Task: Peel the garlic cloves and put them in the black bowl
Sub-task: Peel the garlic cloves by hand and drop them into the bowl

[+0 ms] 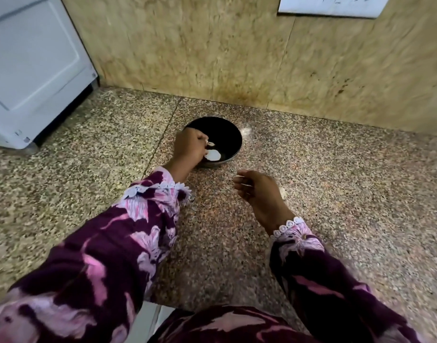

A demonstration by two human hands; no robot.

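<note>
Purple floral sleeves [93, 256] fill the foreground of the head view, both forearms stretched out over the speckled granite counter [336, 206]. Farther out, the right hand [259, 194] hovers just above the counter, near the black bowl [222, 131] but apart from it; its fingers are loosely curled, and something pale shows at the fingertips, too blurred to say whether it is skin, peel or a clove. Another pale scrap [282, 191] lies on the granite just beside that hand, possibly garlic or its peel.

The left hand [189, 149] reaches over the near-left rim of the bowl, fingers curled inward, pinching a small white piece [210, 144] over the dark interior. A pale peeled garlic clove [212, 155] sits inside by the near wall, touching or just below those fingers. The hand seems to be dropping a peeled clove in.

Behind, a white appliance [34, 70] stands at the left, against the beige marbled wall [212, 45].
</note>
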